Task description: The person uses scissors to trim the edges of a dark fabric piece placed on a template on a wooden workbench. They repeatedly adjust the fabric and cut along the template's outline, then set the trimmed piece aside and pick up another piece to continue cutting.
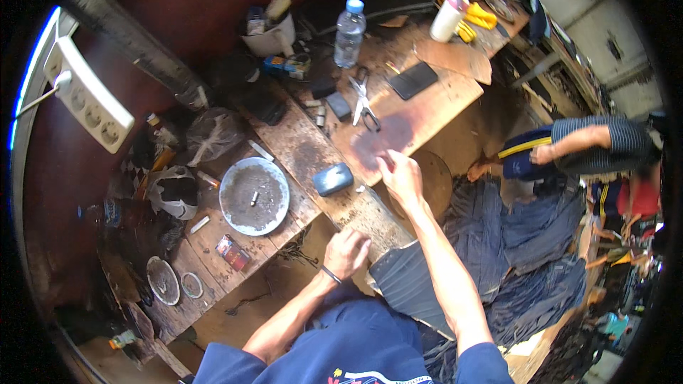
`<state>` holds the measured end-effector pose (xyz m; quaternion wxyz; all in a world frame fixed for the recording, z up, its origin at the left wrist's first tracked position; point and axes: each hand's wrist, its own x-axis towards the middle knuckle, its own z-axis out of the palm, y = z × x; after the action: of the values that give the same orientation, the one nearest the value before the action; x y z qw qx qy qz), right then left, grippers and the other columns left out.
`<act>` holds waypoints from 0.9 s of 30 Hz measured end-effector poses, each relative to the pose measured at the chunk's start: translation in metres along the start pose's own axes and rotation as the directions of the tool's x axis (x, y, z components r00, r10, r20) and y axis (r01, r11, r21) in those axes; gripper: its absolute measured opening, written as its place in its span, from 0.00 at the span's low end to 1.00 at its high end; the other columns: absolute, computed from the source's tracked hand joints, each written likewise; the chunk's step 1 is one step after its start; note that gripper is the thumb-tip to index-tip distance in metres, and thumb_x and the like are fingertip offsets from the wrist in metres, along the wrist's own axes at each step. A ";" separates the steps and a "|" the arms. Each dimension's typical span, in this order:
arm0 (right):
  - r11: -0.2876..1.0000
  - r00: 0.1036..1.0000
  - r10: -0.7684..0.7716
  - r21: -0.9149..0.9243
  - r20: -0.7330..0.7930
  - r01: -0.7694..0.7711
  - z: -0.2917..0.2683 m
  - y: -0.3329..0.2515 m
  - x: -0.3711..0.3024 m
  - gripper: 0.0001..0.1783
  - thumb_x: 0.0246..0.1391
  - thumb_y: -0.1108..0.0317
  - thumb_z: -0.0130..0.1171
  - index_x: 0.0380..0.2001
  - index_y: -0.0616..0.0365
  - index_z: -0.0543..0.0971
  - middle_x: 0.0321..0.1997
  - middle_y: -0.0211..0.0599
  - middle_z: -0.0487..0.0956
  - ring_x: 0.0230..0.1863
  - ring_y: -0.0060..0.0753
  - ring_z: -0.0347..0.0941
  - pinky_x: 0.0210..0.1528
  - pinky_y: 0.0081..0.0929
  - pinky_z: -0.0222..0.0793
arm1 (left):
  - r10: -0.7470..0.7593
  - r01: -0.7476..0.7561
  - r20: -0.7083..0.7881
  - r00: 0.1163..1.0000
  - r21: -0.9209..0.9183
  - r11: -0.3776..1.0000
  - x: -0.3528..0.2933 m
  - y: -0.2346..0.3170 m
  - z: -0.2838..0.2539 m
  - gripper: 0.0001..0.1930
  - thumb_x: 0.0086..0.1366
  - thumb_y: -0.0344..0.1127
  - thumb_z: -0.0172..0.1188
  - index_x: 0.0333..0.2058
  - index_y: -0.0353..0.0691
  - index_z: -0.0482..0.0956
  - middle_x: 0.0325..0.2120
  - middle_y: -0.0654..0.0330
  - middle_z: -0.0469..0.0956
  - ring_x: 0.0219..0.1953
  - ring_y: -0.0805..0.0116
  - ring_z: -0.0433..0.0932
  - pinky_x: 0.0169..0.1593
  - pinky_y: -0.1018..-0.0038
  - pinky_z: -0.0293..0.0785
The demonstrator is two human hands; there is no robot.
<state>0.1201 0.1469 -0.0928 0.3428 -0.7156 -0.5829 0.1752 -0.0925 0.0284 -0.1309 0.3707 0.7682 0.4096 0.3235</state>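
My right hand [403, 179] reaches over a wooden board [445, 110] beside its dark scorched stain. Its thumb and fingertips are drawn together; anything between them is too small to make out. My left hand [345, 253] is curled at the near end of a rough wooden beam [373, 217], and its palm side is hidden. A dark blue-grey block [332, 180] lies on the wood between my hands. Beyond my right hand, scissors [363, 103] lie partly spread on the board, next to a flat black wallet-like thing [413, 81]. A dark ribbed piece [409, 281] lies below my right forearm.
A clear bottle with a blue cap [349, 35] and a white bottle [448, 19] stand at the back. Left are a round ash-filled dish [279, 222], a small pack [233, 252] and a power strip [89, 96]. Dark cloth [530, 249] is heaped right, near another person's arm [580, 143].
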 end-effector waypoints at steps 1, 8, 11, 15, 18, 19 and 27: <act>0.995 0.994 -0.091 -0.028 0.056 0.092 0.019 -0.002 0.024 0.09 0.60 0.64 0.65 0.41 0.55 0.86 0.34 0.43 0.85 0.32 0.47 0.81 0.37 0.37 0.76 | -0.011 0.011 -0.008 1.000 -0.033 0.999 -0.003 0.002 -0.001 0.05 0.63 0.33 0.67 0.37 0.42 0.83 0.31 0.56 0.79 0.35 0.56 0.80 0.41 0.62 0.77; 0.882 0.928 -0.269 -0.321 0.258 0.345 0.112 -0.004 0.105 0.13 0.59 0.60 0.63 0.42 0.54 0.85 0.36 0.47 0.82 0.39 0.56 0.82 0.42 0.53 0.75 | -0.069 0.068 0.030 0.997 0.026 0.997 -0.028 0.005 -0.022 0.05 0.65 0.33 0.68 0.37 0.41 0.83 0.33 0.55 0.81 0.38 0.54 0.81 0.43 0.62 0.78; 0.879 0.926 -0.191 -0.363 0.325 0.309 0.123 -0.002 0.107 0.16 0.58 0.57 0.63 0.43 0.56 0.82 0.38 0.49 0.82 0.40 0.60 0.81 0.44 0.57 0.74 | -0.100 0.100 0.001 0.995 0.000 0.995 -0.040 0.003 -0.030 0.06 0.63 0.31 0.68 0.37 0.38 0.83 0.33 0.53 0.81 0.36 0.52 0.82 0.41 0.61 0.79; 0.929 0.934 -0.307 -0.153 0.185 0.335 0.106 -0.012 0.099 0.09 0.59 0.66 0.64 0.40 0.59 0.83 0.35 0.49 0.85 0.37 0.57 0.82 0.41 0.48 0.78 | -0.119 0.120 0.033 0.992 -0.028 0.992 -0.042 0.001 -0.029 0.05 0.64 0.32 0.67 0.37 0.40 0.82 0.33 0.56 0.80 0.38 0.54 0.80 0.42 0.61 0.76; 0.986 0.993 -0.090 0.136 -0.080 0.100 0.053 -0.021 0.066 0.09 0.61 0.66 0.67 0.41 0.59 0.86 0.32 0.38 0.86 0.28 0.31 0.81 0.33 0.31 0.77 | -0.027 0.026 0.103 0.994 0.010 1.000 -0.032 0.005 -0.025 0.10 0.63 0.36 0.69 0.41 0.41 0.82 0.36 0.56 0.81 0.42 0.55 0.79 0.45 0.61 0.75; 0.974 0.997 0.043 0.226 -0.058 -0.029 0.019 -0.018 0.035 0.09 0.62 0.66 0.67 0.42 0.60 0.87 0.32 0.34 0.87 0.26 0.22 0.79 0.31 0.25 0.75 | 0.002 -0.006 0.129 0.992 0.033 0.999 -0.027 0.007 -0.023 0.12 0.63 0.38 0.70 0.43 0.42 0.82 0.38 0.57 0.81 0.44 0.55 0.79 0.46 0.61 0.74; 0.559 0.613 0.783 0.552 -0.106 -0.618 -0.107 0.007 -0.219 0.09 0.63 0.70 0.68 0.43 0.63 0.81 0.34 0.40 0.87 0.21 0.19 0.77 0.20 0.18 0.69 | 0.277 -0.313 0.328 0.903 0.061 0.948 0.019 0.026 0.011 0.28 0.59 0.45 0.74 0.56 0.44 0.78 0.59 0.52 0.73 0.68 0.46 0.67 0.69 0.49 0.63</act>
<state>0.1375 -0.0935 -0.0548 0.4970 -0.8041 -0.1141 0.3056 -0.0648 0.0310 -0.1112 0.3341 0.8828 0.2415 0.2254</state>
